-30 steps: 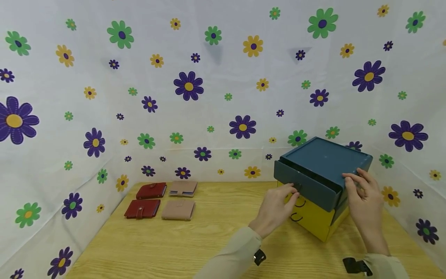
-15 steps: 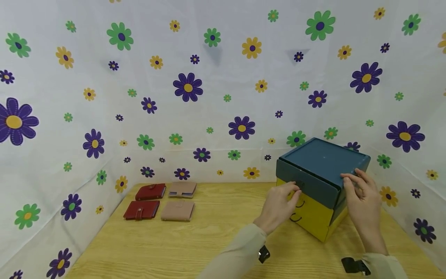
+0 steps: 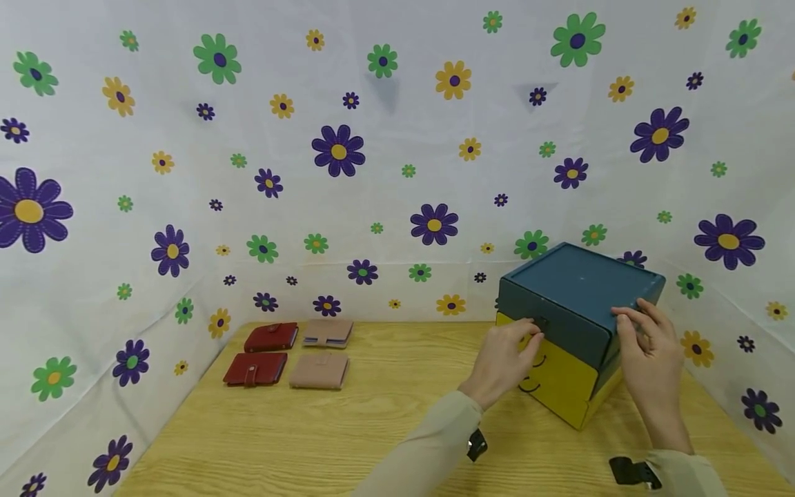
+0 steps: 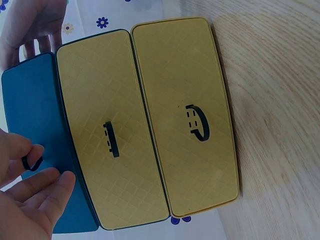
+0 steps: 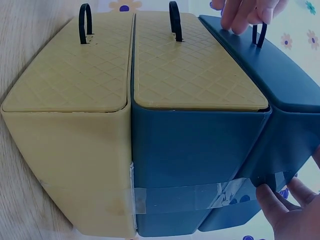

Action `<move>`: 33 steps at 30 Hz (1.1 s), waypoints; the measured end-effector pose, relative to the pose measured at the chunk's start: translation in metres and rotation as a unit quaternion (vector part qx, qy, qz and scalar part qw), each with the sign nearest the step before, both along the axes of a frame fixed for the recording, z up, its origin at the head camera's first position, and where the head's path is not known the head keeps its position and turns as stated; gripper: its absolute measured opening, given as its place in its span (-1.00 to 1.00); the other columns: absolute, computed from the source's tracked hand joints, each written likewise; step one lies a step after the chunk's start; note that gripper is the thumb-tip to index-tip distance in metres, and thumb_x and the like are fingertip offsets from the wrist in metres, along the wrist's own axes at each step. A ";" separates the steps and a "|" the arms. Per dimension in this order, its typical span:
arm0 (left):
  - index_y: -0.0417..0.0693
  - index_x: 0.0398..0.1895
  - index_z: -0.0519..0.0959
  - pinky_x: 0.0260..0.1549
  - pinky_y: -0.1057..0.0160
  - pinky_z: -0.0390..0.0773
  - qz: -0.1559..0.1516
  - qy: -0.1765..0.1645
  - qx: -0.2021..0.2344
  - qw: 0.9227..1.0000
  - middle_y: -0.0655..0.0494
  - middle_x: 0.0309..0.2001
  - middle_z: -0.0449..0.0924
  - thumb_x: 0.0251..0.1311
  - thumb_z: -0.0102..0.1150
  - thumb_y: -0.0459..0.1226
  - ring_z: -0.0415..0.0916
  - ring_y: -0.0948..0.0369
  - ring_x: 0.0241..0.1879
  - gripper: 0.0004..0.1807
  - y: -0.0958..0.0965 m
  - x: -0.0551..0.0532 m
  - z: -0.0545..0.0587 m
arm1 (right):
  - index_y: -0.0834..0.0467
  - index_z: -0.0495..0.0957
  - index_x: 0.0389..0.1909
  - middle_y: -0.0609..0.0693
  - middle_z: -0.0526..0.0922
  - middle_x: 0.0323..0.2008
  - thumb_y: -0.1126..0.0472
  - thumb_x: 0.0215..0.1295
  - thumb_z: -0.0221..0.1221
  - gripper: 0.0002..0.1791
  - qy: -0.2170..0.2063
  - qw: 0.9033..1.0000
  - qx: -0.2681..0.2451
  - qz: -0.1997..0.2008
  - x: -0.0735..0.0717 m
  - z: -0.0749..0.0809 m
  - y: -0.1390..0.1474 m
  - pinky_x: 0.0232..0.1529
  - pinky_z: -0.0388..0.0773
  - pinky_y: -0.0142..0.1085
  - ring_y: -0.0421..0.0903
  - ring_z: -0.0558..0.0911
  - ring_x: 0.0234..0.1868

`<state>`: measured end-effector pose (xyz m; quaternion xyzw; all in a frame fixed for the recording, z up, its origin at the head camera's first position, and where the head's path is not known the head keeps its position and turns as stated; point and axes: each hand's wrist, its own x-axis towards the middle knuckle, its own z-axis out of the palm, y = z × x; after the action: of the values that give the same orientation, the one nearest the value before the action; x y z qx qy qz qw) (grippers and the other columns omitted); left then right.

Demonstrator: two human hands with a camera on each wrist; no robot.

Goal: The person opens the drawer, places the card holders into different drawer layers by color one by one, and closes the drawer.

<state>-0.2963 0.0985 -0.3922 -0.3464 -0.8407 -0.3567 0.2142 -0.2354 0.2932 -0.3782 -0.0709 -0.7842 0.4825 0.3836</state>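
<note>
A stacked three-drawer cabinet has a blue top drawer (image 4: 37,110) and two yellow drawer fronts below, the middle one (image 4: 112,75) and the bottom one (image 4: 180,65). My left hand (image 3: 504,359) pinches the small black handle (image 4: 33,164) of the blue drawer, whose front is flush with its frame. My right hand (image 3: 651,362) rests its fingertips at the near right edge of the cabinet's blue top (image 3: 580,279). In the right wrist view, fingers of that hand (image 5: 287,207) touch the blue side wall. All three drawers are in.
Two red wallets (image 3: 254,369) and two pink wallets (image 3: 319,371) lie in two rows at the far left of the wooden table (image 3: 298,442). A white cloth with printed flowers (image 3: 373,186) hangs behind and along both sides.
The blue top drawer has slid back into the cabinet, the left hand moving forward and right with its handle. The right hand has stayed at the top edge.
</note>
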 end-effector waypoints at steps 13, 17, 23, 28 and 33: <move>-0.01 -0.15 0.70 0.01 0.51 0.52 -0.005 0.019 -0.007 1.000 0.19 -0.08 0.73 0.41 0.08 -0.22 0.64 0.34 -0.02 -0.81 0.001 -0.002 0.000 | 0.26 0.61 0.05 -0.04 0.33 0.39 0.09 0.50 -0.01 -0.62 0.000 1.000 0.011 -0.005 0.000 -0.001 0.000 0.32 0.39 -0.25 0.02 0.29 0.42; -0.03 -0.04 0.68 0.07 0.47 0.50 -0.017 0.013 -0.017 1.000 0.15 0.03 0.69 0.41 0.08 -0.23 0.60 0.30 0.08 -0.78 -0.003 -0.003 0.001 | 0.28 0.61 0.06 -0.02 0.33 0.39 0.10 0.51 -0.01 -0.62 0.005 1.000 0.011 -0.004 -0.001 -0.001 0.001 0.31 0.38 -0.31 0.03 0.29 0.42; -0.01 0.14 0.60 0.21 0.36 0.43 -0.040 0.018 -0.031 0.999 0.13 0.16 0.61 0.41 0.07 -0.23 0.49 0.23 0.24 -0.70 -0.008 -0.005 -0.001 | 0.25 0.61 0.06 -0.05 0.33 0.39 0.07 0.51 -0.01 -0.61 -0.005 1.000 0.012 -0.007 0.000 -0.001 0.001 0.33 0.39 -0.18 0.01 0.30 0.41; 0.05 0.26 0.50 0.22 0.37 0.42 -0.047 0.031 -0.041 0.998 0.17 0.22 0.56 0.41 0.07 -0.23 0.46 0.25 0.25 -0.62 -0.013 -0.006 -0.004 | 0.24 0.61 0.06 -0.06 0.32 0.40 0.07 0.50 -0.01 -0.61 -0.007 1.000 0.007 -0.001 -0.001 0.001 0.001 0.34 0.37 -0.08 0.01 0.28 0.42; 0.05 0.29 0.43 0.11 0.43 0.48 -0.047 0.021 -0.037 0.998 0.17 0.15 0.59 0.39 0.09 -0.25 0.52 0.26 0.13 -0.58 -0.017 -0.005 -0.008 | 0.27 0.60 0.06 -0.04 0.32 0.40 0.09 0.50 -0.01 -0.61 -0.005 1.000 0.002 0.000 0.000 0.001 0.001 0.35 0.36 -0.12 0.03 0.28 0.42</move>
<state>-0.3017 0.0818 -0.4000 -0.4011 -0.8311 -0.3279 0.2021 -0.2351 0.2941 -0.3768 -0.0725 -0.7871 0.4804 0.3800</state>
